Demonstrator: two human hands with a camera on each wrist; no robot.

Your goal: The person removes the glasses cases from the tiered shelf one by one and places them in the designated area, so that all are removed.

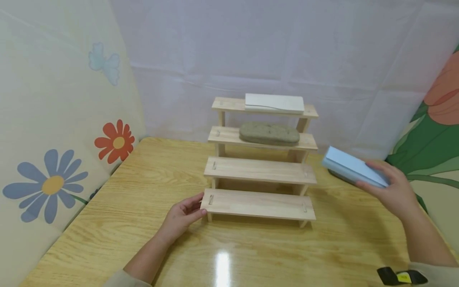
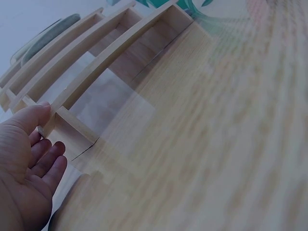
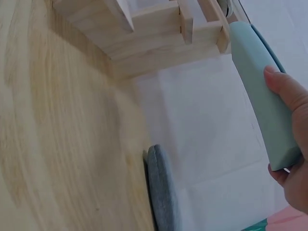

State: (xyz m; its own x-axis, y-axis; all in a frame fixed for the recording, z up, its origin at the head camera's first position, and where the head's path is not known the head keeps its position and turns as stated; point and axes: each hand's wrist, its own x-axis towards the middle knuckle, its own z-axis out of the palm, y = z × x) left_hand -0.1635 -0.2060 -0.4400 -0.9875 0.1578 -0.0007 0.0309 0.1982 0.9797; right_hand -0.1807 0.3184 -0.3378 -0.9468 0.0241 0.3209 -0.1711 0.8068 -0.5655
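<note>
A four-tier wooden display stand (image 1: 258,205) stands on the table. My left hand (image 1: 181,217) grips the left end of its lowest shelf, thumb at the front corner; in the left wrist view the other fingers (image 2: 48,161) are loosely curled below. To the right of the stand, above the table, my right hand (image 1: 392,187) holds a light blue glasses case (image 1: 351,165) by its near end, thumb on one side. A white glasses case (image 1: 274,103) lies on the top shelf. An olive fabric glasses case (image 1: 269,134) rests on the shelf below it.
A dark grey padded case (image 3: 162,190) lies on the table at the right, partly hidden under the blue case in the head view. A white cloth (image 1: 251,48) hangs behind the stand. Flower-printed panels (image 1: 53,119) flank the wooden table (image 1: 143,167).
</note>
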